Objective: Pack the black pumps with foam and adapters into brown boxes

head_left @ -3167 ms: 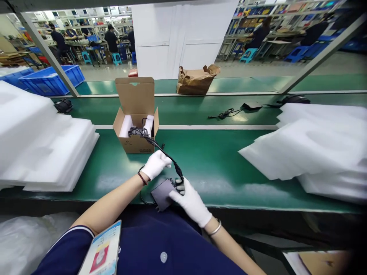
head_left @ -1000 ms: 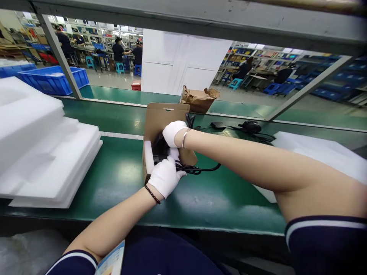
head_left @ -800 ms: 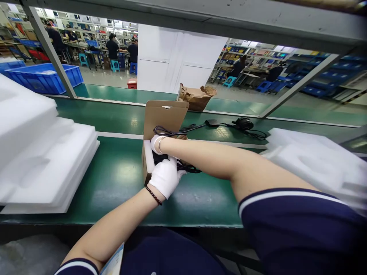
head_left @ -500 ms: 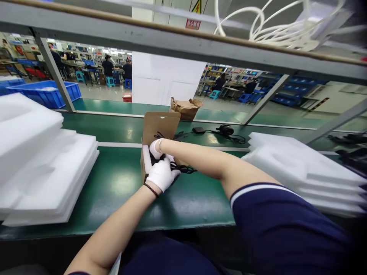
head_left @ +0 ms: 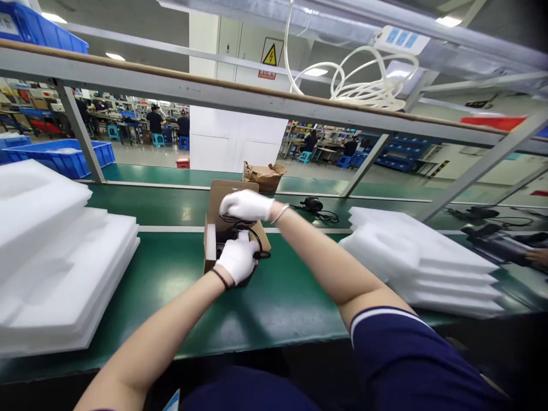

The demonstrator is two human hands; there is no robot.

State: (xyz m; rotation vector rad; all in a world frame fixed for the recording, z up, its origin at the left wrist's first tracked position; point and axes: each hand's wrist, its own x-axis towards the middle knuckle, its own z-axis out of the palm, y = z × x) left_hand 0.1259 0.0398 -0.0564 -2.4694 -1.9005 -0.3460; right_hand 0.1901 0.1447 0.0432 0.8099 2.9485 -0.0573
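An open cardboard box (head_left: 262,235) stands on the green bench, its lid flap raised at the back and white foam (head_left: 210,244) along its left inside wall. My right hand (head_left: 246,204), in a white glove, is over the back of the box, fingers curled round a black cable (head_left: 252,233) that hangs in loops into it. At the front of the box, my white-gloved left hand (head_left: 238,260) has its fingers bent over the contents. Part of the cable passes by its thumb; what lies under the palm is hidden.
Stacked white foam sheets lie at left (head_left: 64,274) and right (head_left: 411,257). Behind the box are a crumpled brown paper bag (head_left: 265,178) and a black corded device (head_left: 314,205). A shelf beam (head_left: 214,88) crosses above. A blue bin (head_left: 68,157) stands back left.
My right hand has come up out of the box, raising the black cable. My left hand stays at the box front, its thumb drawn in closer. The camera view has tilted up.
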